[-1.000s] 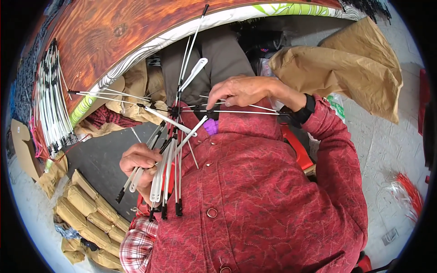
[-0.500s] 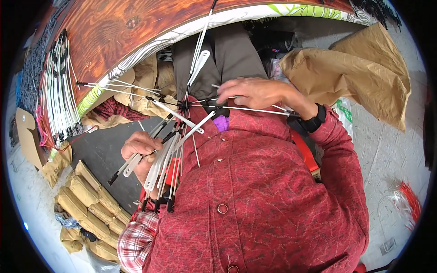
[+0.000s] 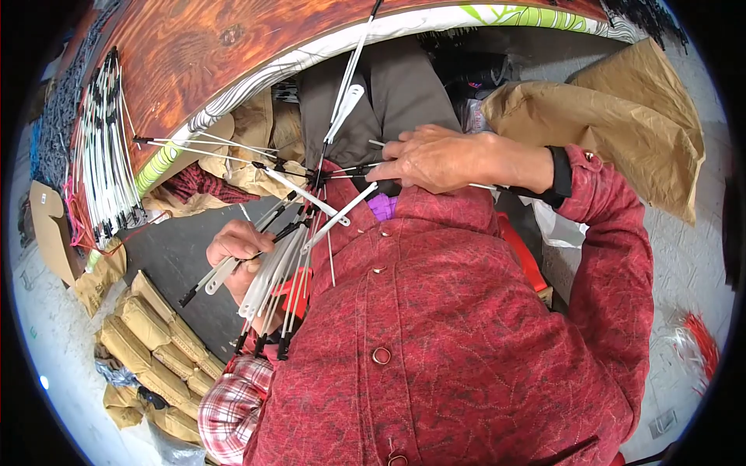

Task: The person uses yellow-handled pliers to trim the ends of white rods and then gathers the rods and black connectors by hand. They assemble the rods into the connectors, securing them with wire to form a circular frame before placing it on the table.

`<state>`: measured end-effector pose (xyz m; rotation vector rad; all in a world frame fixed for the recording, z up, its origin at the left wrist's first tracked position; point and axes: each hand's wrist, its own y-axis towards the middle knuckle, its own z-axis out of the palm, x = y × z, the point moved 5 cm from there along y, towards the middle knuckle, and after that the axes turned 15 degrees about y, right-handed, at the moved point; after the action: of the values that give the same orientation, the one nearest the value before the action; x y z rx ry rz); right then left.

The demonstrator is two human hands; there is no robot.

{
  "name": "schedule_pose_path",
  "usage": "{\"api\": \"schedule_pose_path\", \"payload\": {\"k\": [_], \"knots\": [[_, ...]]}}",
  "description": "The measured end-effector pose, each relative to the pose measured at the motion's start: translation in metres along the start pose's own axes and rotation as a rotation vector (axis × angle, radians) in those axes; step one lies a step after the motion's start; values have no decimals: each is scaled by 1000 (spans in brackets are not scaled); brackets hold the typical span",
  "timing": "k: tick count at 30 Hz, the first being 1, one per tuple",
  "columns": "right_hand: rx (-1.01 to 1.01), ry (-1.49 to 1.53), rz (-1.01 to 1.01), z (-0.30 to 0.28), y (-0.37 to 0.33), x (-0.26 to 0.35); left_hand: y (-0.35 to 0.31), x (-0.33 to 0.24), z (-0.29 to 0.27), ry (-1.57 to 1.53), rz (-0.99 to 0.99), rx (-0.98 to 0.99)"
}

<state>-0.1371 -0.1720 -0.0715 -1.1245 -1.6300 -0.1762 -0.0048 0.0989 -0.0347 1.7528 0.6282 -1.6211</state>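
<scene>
Left hand: the left hand was closed around a bundle of white ribs, thin flat strips with black tips, which fanned out above and below the fist.
Right hand: the right hand lay flat, palm down, with fingers pointing to the person's left; its fingertips pressed on thin metal wires near the point where the ribs crossed. It seemed to pinch one wire, but the view was too cluttered there to be sure.
Ribs: the bundle was just below and to the left of the right hand, and touched the red jacket.
Long rib: one long white strip stood up from the crossing point, above the left hand and beside the right one.
Purple piece: a small purple thing showed directly under the right hand.
Board: a wooden board was above both hands.
Finished pile: more white ribs lay on it, well apart from the left hand.
Paper bag: a brown paper bag was beyond the right wrist.
</scene>
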Motion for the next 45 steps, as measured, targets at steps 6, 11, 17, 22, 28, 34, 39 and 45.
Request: {"api": "schedule_pose_path", "payload": {"k": [6, 11, 17, 22, 28, 34, 39, 45], "knots": [[-180, 6, -181, 4, 7, 4, 4, -1, 6, -29, 27, 69], [-118, 277, -15, -6, 0, -7, 7, -3, 6, -21, 38, 34], [-675, 180, 175, -54, -12, -35, 10, -5, 9, -12, 46, 50], [-979, 44, 153, -89, -12, -29, 7, -1, 8, -17, 14, 3], [-1409, -212, 119, -81, -65, 23, 3, -5, 7, -44, -3, -42], [-1031, 224, -77, -40, -29, 54, 12, -11, 23, -11, 48, 47], [-496, 534, 89, 3, 51, 30, 11, -16, 31, 35, 52, 69], [-247, 848, 6, 16, 66, 20, 2, -17, 28, 14, 68, 19]]}}
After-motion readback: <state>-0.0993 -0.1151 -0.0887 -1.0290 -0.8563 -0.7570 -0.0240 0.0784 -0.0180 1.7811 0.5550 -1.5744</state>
